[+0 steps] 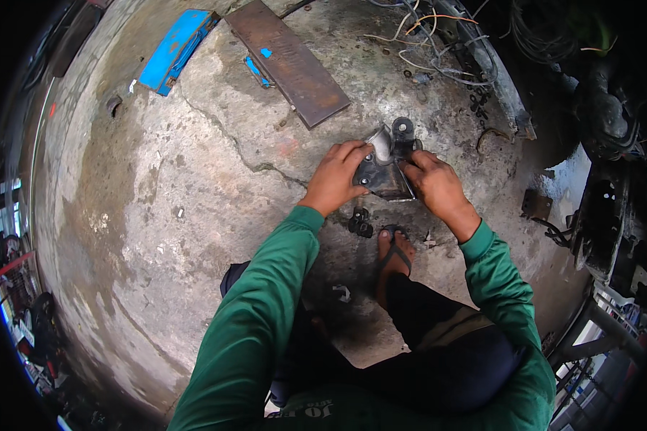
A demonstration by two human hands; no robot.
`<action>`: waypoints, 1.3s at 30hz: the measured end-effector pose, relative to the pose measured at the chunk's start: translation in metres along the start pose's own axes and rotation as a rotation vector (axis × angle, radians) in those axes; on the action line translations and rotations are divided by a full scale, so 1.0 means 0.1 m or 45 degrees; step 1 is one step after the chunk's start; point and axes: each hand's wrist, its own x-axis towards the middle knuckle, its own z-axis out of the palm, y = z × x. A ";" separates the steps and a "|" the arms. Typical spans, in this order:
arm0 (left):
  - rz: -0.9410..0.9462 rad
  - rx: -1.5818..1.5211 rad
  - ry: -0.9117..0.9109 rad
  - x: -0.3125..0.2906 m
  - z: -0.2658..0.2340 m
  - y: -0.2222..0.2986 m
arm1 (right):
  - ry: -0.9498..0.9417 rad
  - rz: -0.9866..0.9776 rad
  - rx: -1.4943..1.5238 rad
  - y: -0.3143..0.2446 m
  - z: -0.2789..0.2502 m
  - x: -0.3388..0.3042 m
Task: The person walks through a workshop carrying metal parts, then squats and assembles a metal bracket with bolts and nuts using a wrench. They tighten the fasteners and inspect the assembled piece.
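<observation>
A dark metal bracket (389,181) with bolt heads, a grey curved metal piece and a round black bushing (403,128) at its far end is on the concrete floor between my hands. My left hand (338,174) is closed round its left edge, thumb at the near corner and fingers by the bolts. At the right edge my right hand (438,185) is pinched shut on the bracket just below the bushing; its fingertips are partly hidden. A small black part (361,223) lies just nearer, beside my sandalled foot (395,251).
Farther off lie a long rusty steel plate (289,61) and a blue metal case (178,52). Loose wires (438,54) sprawl at the far right next to a metal beam (499,86). Dark machinery parts (607,194) crowd the right side. A crack crosses the floor.
</observation>
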 end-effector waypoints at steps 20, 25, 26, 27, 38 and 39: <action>0.025 -0.033 0.037 0.02 0.00 -0.03 | -0.068 -0.037 -0.115 0.03 -0.07 0.09; 0.020 -0.024 0.023 0.03 0.00 -0.03 | -0.044 -0.169 -0.153 0.09 -0.02 0.04; 0.016 -0.025 0.020 0.03 0.00 -0.04 | -0.058 -0.150 -0.144 0.08 -0.02 0.06; 0.013 -0.026 0.018 0.02 -0.01 -0.04 | -0.130 -0.095 -0.140 0.08 -0.04 0.08; 0.014 -0.012 0.029 0.03 0.00 -0.03 | -0.265 -0.019 -0.140 0.11 -0.08 0.09; 0.015 -0.013 0.029 0.03 0.01 -0.03 | -0.197 -0.091 -0.143 0.11 -0.08 0.08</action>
